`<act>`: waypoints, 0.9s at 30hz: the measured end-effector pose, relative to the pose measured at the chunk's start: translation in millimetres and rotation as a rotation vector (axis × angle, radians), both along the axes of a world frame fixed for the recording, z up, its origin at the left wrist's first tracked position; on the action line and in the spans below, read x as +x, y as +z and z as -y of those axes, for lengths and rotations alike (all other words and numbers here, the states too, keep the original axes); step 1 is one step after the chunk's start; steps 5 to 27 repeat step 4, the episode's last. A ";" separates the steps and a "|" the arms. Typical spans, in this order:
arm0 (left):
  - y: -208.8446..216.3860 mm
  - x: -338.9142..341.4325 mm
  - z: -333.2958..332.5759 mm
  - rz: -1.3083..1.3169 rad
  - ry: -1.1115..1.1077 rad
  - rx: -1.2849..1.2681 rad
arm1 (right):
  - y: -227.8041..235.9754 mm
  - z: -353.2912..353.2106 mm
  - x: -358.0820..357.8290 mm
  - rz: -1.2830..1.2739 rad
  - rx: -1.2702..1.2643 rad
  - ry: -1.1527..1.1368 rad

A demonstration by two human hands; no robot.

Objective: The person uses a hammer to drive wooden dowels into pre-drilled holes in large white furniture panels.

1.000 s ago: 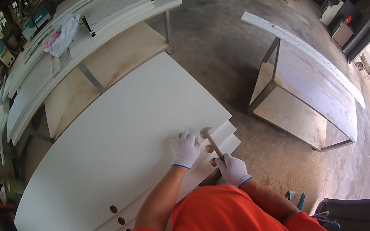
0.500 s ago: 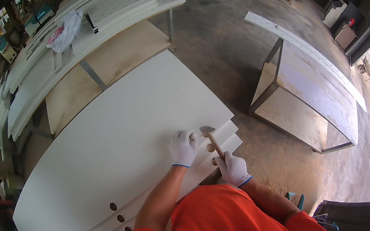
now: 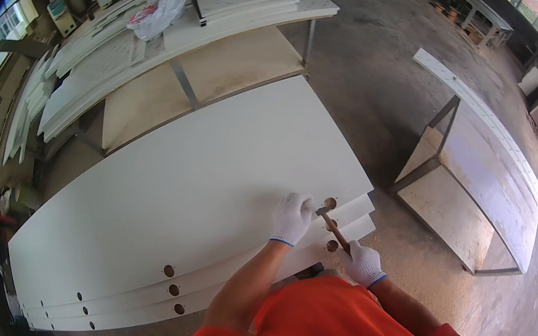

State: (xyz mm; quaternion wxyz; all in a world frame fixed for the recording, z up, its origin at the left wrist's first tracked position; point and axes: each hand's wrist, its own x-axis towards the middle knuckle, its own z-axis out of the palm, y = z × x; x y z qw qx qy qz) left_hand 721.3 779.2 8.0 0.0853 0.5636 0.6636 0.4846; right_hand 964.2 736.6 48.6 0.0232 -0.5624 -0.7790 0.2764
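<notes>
My right hand (image 3: 363, 264), in a white knit glove, grips the lower handle of a hammer (image 3: 339, 234). Its wooden handle slants up to a small metal head close by the left hand's fingertips. Also gloved, my left hand (image 3: 293, 219) is closed with its fingertips together, at the front right part of the top white panel (image 3: 185, 175); whatever it pinches is too small or hidden to make out. Staggered white panels lie stacked here, with round dark holes along their front edges. One such hole (image 3: 330, 203) sits just beyond the hammer head.
Behind the stack, a metal-framed table (image 3: 183, 82) carries more white boards and a plastic bag (image 3: 159, 14). To the right stands a metal-framed stand (image 3: 478, 183) with a long white strip (image 3: 490, 131) along it. Concrete floor (image 3: 366, 66) runs between them.
The hammer head has come down beside my left hand's fingertips. My view has shifted, so the panels and both hands sit differently in the picture. The right hand still grips the hammer.
</notes>
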 end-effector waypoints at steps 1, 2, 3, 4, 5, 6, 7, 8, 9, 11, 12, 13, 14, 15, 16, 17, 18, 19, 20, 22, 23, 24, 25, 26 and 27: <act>-6.0 1.5 2.5 0.036 0.043 0.011 | 6.5 2.1 3.3 -0.040 -0.012 0.012; -3.2 5.8 3.7 0.124 0.066 -0.022 | -6.5 3.7 15.0 -0.088 0.030 0.037; -5.1 9.8 9.4 0.211 0.114 -0.055 | -7.1 5.6 13.6 -0.022 0.057 0.093; -1.6 -23.0 30.4 0.178 0.229 -0.054 | -18.0 5.6 18.5 -0.079 -0.020 0.024; -1.6 -23.0 30.4 0.178 0.229 -0.054 | -18.0 5.6 18.5 -0.079 -0.020 0.024; -1.6 -23.0 30.4 0.178 0.229 -0.054 | -18.0 5.6 18.5 -0.079 -0.020 0.024; -1.6 -23.0 30.4 0.178 0.229 -0.054 | -18.0 5.6 18.5 -0.079 -0.020 0.024; -1.6 -23.0 30.4 0.178 0.229 -0.054 | -18.0 5.6 18.5 -0.079 -0.020 0.024; -1.6 -23.0 30.4 0.178 0.229 -0.054 | -18.0 5.6 18.5 -0.079 -0.020 0.024; -1.6 -23.0 30.4 0.178 0.229 -0.054 | -18.0 5.6 18.5 -0.079 -0.020 0.024; -1.6 -23.0 30.4 0.178 0.229 -0.054 | -18.0 5.6 18.5 -0.079 -0.020 0.024; -1.6 -23.0 30.4 0.178 0.229 -0.054 | -18.0 5.6 18.5 -0.079 -0.020 0.024; -1.6 -23.0 30.4 0.178 0.229 -0.054 | -18.0 5.6 18.5 -0.079 -0.020 0.024; -1.6 -23.0 30.4 0.178 0.229 -0.054 | -18.0 5.6 18.5 -0.079 -0.020 0.024; -1.6 -23.0 30.4 0.178 0.229 -0.054 | -18.0 5.6 18.5 -0.079 -0.020 0.024; -1.6 -23.0 30.4 0.178 0.229 -0.054 | -18.0 5.6 18.5 -0.079 -0.020 0.024; -1.6 -23.0 30.4 0.178 0.229 -0.054 | -18.0 5.6 18.5 -0.079 -0.020 0.024; -1.6 -23.0 30.4 0.178 0.229 -0.054 | -18.0 5.6 18.5 -0.079 -0.020 0.024; -1.6 -23.0 30.4 0.178 0.229 -0.054 | -18.0 5.6 18.5 -0.079 -0.020 0.024; -1.6 -23.0 30.4 0.178 0.229 -0.054 | -18.0 5.6 18.5 -0.079 -0.020 0.024; -1.6 -23.0 30.4 0.178 0.229 -0.054 | -18.0 5.6 18.5 -0.079 -0.020 0.024; -1.6 -23.0 30.4 0.178 0.229 -0.054 | -18.0 5.6 18.5 -0.079 -0.020 0.024; -1.6 -23.0 30.4 0.178 0.229 -0.054 | -18.0 5.6 18.5 -0.079 -0.020 0.024; -1.6 -23.0 30.4 0.178 0.229 -0.054 | -18.0 5.6 18.5 -0.079 -0.020 0.024; -1.6 -23.0 30.4 0.178 0.229 -0.054 | -18.0 5.6 18.5 -0.079 -0.020 0.024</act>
